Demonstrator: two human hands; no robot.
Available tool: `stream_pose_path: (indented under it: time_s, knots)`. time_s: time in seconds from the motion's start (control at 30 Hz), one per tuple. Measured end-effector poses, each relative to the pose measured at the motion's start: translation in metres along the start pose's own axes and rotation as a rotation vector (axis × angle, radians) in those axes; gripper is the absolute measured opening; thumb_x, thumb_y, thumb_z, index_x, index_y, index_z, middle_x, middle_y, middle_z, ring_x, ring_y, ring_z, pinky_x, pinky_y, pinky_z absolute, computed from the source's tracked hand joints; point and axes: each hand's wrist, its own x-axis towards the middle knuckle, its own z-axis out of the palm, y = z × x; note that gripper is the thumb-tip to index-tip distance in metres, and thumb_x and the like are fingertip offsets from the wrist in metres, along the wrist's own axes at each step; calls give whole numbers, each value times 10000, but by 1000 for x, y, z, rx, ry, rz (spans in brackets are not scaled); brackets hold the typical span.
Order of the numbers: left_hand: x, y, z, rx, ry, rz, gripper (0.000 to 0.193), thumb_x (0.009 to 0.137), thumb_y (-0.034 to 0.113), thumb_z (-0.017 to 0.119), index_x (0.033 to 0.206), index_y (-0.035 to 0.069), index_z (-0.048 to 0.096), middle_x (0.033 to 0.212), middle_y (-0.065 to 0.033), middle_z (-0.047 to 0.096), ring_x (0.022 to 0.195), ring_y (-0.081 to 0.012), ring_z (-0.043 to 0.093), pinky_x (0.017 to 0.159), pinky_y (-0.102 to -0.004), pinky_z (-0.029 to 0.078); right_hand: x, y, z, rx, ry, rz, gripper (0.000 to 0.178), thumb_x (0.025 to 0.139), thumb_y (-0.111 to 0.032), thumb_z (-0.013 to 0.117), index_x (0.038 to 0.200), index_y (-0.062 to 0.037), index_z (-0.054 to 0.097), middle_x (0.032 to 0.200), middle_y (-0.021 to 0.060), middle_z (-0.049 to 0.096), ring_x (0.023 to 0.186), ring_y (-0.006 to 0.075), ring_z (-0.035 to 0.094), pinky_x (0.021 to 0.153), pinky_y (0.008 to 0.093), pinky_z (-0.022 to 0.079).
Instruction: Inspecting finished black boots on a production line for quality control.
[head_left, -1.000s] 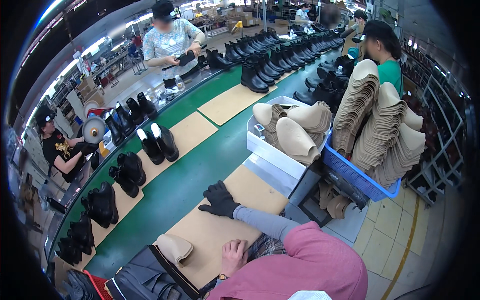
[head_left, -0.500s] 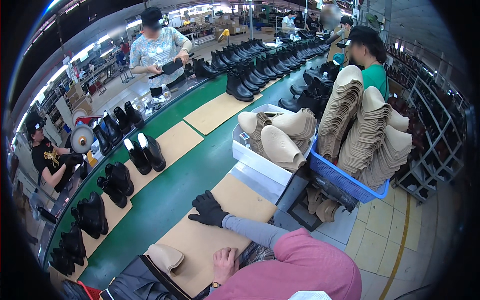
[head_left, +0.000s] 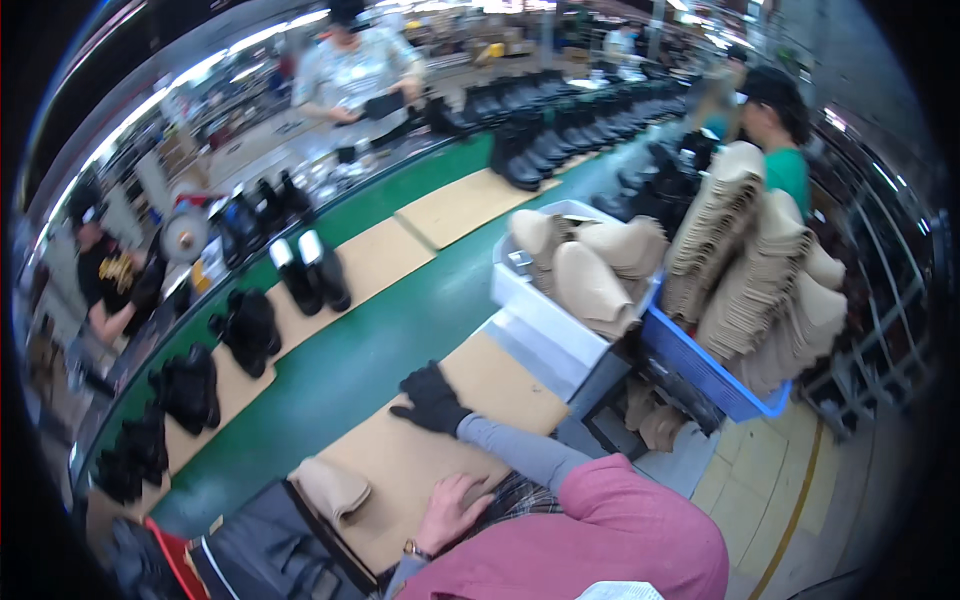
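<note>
My right hand (head_left: 432, 399), in a dark knit glove, lies on a tan cardboard sheet (head_left: 500, 385) with its fingers spread and nothing in them. Nearer to me, my bare left hand (head_left: 453, 512), a watch at its wrist, rests by the sheet's front edge. Its fingers are stretched out and hold nothing I can see. A small stack of curved beige shoe inserts (head_left: 333, 487) sits at the left end of the sheet. Beside that stack lies a black folded sheet-like bundle (head_left: 270, 545).
Pairs of black boots (head_left: 310, 272) stand on cardboard along the green conveyor (head_left: 380, 325). A white bin (head_left: 545, 325) and a blue basket (head_left: 710, 372) at the right hold stacked beige inserts. Co-workers stand beyond the conveyor (head_left: 365, 75) and at the right (head_left: 785, 160).
The view has shifted, so the scene sits farther right and is blurred. My left hand's fingers have straightened from a loose curl. My right hand stays on the cardboard.
</note>
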Motion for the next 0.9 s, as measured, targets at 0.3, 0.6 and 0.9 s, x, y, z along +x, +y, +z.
stream_pose_path:
  time_s: [0.3, 0.6, 0.9]
  knots:
    - [32, 56, -49, -554, -162, 271, 345, 860, 181, 686, 1164, 38, 608, 1056, -124, 632, 984, -291, 606, 869, -370, 475, -4, 7, 4, -112, 36, -38, 514, 847, -534, 560, 1008, -50, 628, 999, 138, 594, 1053, 291, 524, 1071, 525, 220]
    - [57, 157, -80, -885, -401, 1047, 368, 917, 262, 586, 1156, -16, 576, 1077, -156, 591, 965, -315, 561, 863, -406, 445, -3, 3, 2, -52, 128, -51, 432, 824, -485, 621, 961, -76, 639, 920, 102, 593, 1003, 293, 534, 1055, 495, 263]
    - [58, 184, -58, -850, -359, 1202, 501, 954, 440, 495, 1057, -42, 583, 983, -186, 560, 868, -352, 534, 766, -431, 422, -5, -1, -4, -57, 121, -67, 406, 813, -443, 650, 955, -63, 636, 952, 118, 597, 1010, 307, 520, 1043, 484, 269]
